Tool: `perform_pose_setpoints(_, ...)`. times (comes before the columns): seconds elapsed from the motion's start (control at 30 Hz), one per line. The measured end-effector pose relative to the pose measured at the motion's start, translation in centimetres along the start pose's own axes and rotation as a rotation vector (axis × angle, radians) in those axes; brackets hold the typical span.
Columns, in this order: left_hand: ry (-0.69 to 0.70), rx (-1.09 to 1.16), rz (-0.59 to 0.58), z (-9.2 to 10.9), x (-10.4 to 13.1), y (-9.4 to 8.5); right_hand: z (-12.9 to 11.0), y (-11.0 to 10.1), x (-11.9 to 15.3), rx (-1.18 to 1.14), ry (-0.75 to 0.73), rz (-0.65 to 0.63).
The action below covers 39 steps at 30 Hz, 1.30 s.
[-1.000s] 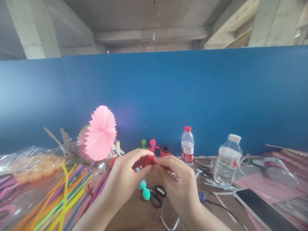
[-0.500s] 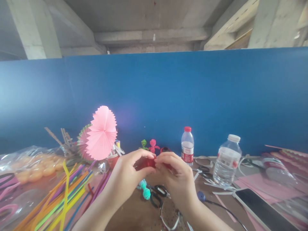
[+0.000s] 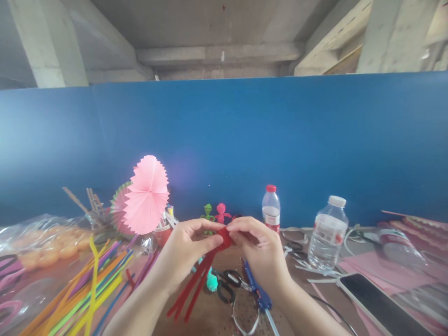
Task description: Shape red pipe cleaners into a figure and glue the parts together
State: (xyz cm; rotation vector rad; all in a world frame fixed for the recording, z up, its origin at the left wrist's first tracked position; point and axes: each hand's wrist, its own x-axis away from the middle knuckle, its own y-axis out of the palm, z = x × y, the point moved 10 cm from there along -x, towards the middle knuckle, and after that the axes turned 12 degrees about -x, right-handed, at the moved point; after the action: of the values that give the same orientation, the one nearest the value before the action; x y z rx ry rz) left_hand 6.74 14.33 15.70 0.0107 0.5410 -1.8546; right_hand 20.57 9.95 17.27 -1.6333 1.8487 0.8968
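Note:
Between my hands is a bundle of red pipe cleaners (image 3: 195, 287), gathered into a rounded red head at the top, its several fuzzy strands hanging down to the left. My left hand (image 3: 191, 242) pinches the head between thumb and fingers. On the other side my right hand (image 3: 261, 245) grips the same head with its fingertips. Below them a teal pipe-cleaner figure (image 3: 212, 281) lies beside black-handled scissors (image 3: 227, 284). A blue glue gun (image 3: 258, 289) rests partly under my right hand. Behind stand a green figure (image 3: 208, 212) and a pink figure (image 3: 221, 213).
Loose coloured pipe cleaners (image 3: 94, 284) cover the left, near a bag of orange balls (image 3: 52, 247). A pink paper fan (image 3: 149, 196) rises behind. Right are a red-capped bottle (image 3: 271, 207), a white-capped bottle (image 3: 328, 233) and a phone (image 3: 381, 303). A blue partition (image 3: 245, 140) closes the back.
The red strands, hidden behind my hands before, now hang down to the left. My right hand has shifted slightly, and the glue gun beside it shows more.

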Motion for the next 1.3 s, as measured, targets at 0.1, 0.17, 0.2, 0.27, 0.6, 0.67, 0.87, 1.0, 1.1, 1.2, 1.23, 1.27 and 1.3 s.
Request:
perform_pose_setpoints(0.1, -0.037, 0.067, 0.003, -0.4, 0.0, 0.0, -0.4, 0.3, -0.1, 0.008, -0.011, -0.057)
perform_pose_setpoints(0.17, -0.048, 0.111, 0.000, -0.6, 0.0, 0.0, -0.6, 0.5, -0.1, 0.009, -0.027, -0.078)
perform_pose_setpoints(0.2, -0.047, 0.125, 0.002, -0.6, 0.0, 0.0, -0.7, 0.5, -0.1, 0.009, -0.032, -0.081)
perform_pose_setpoints(0.27, -0.034, 0.132, 0.018, -0.6, 0.0, -0.2, -0.7, 0.5, -0.1, 0.001, -0.026, -0.082)
perform_pose_setpoints(0.6, -0.044, 0.174, 0.085, -0.7, 0.0, -0.1, -0.7, 0.5, -0.1, -0.023, -0.052, -0.077)
perform_pose_setpoints(0.67, -0.019, 0.155, 0.084, -0.5, 0.0, -0.1, -0.7, 0.5, -0.2, -0.023, -0.056, -0.096)
perform_pose_setpoints(0.87, -0.013, 0.103, 0.065, -0.2, 0.2, 0.1, -1.0, 0.4, -0.4, 0.053, -0.073, -0.138)
perform_pose_setpoints(1.0, -0.039, 0.147, 0.048, -0.4, 0.1, 0.5, -0.8, -0.1, -0.5, 0.024, -0.061, -0.080)
perform_pose_setpoints(1.1, -0.020, 0.165, 0.040, -0.3, 0.1, 0.6, 0.0, -0.4, -0.5, -0.040, -0.002, -0.034)
perform_pose_setpoints(1.2, -0.023, 0.203, 0.017, -0.4, 0.1, 0.8, 0.1, -0.3, -0.5, -0.049, -0.013, -0.051)
perform_pose_setpoints(1.23, -0.024, 0.218, 0.008, -0.5, 0.1, 0.9, -0.1, -0.2, -0.5, -0.040, -0.028, -0.062)
perform_pose_setpoints(1.27, -0.024, 0.234, 0.001, -0.4, 0.1, 0.9, -0.3, -0.2, -0.5, -0.024, -0.047, -0.079)
perform_pose_setpoints(1.3, -0.023, 0.248, -0.001, -0.4, 0.1, 1.0, -0.6, 0.0, -0.4, 0.000, -0.070, -0.102)
